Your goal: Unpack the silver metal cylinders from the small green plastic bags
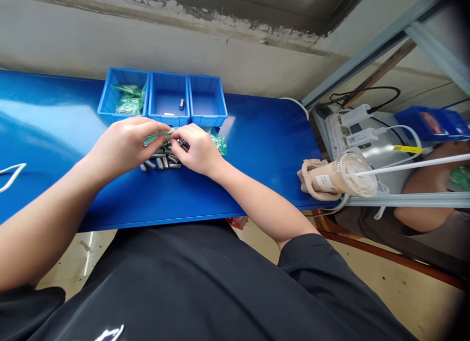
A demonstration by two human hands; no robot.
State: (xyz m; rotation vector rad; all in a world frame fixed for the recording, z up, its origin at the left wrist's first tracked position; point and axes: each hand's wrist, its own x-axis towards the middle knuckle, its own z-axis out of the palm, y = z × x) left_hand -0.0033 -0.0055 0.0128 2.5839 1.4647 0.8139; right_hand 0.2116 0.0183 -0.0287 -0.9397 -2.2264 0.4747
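My left hand [127, 143] is closed, its thumb and fingers pinching a small green-tinted plastic bag [154, 137]. Close beside it, my right hand [198, 147] has its thumb and forefinger drawn together at the bag's edge, with several small dark metal pieces [184, 145] showing in the curl of its fingers. Below both hands lies a loose heap of short grey metal cylinders [161, 162] on the blue table. Another green plastic bag [220, 143] rests just beyond my right wrist. What exactly sits between the fingertips is partly hidden.
Behind my hands stand three blue bins: the left bin [104, 103] holds green bags, the middle bin [169, 120] a small metal piece, and the right bin [208, 120]. A cup with a straw [330, 177] stands at the table's right end, near a metal frame [396, 200] and another person's arm [422, 204].
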